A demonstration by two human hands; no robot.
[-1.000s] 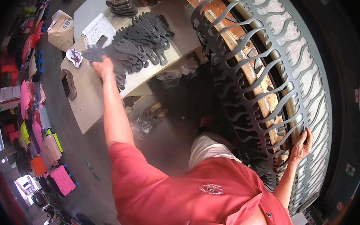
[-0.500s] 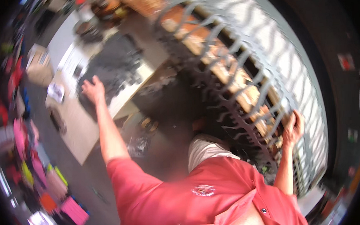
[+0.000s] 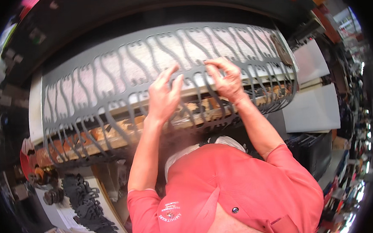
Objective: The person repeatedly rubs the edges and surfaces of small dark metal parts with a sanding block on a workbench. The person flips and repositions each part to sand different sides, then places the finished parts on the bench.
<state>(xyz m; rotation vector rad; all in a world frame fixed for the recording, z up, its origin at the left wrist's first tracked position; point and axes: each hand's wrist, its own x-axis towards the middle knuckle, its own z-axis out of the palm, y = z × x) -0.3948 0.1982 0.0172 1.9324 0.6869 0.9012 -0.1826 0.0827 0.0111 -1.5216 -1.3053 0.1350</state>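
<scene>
A dark grey cut-out sheet (image 3: 125, 97), a web of wavy strips around long openings, lies over a pale board (image 3: 138, 61) and hangs down over its near edge. Over the middle of the web is my left hand (image 3: 164, 96), thumb and fingers apart, with nothing visible in it. Just to its right, my right hand (image 3: 227, 80) has its fingers bent and apart, their tips at a strip of the sheet. Whether those tips press on the strip or hover just above it is hard to tell.
A worn wooden beam (image 3: 145, 132) runs below the board's near edge. At lower left, a table (image 3: 51, 210) holds a heap of dark cut pieces (image 3: 85, 204). A dark machine bar (image 3: 154, 16) spans the far side. White sheets (image 3: 312, 109) stand at the right.
The view has swung round to face the board. My left hand has left the heap of dark pieces on the table and is now over the sheet, beside my right hand.
</scene>
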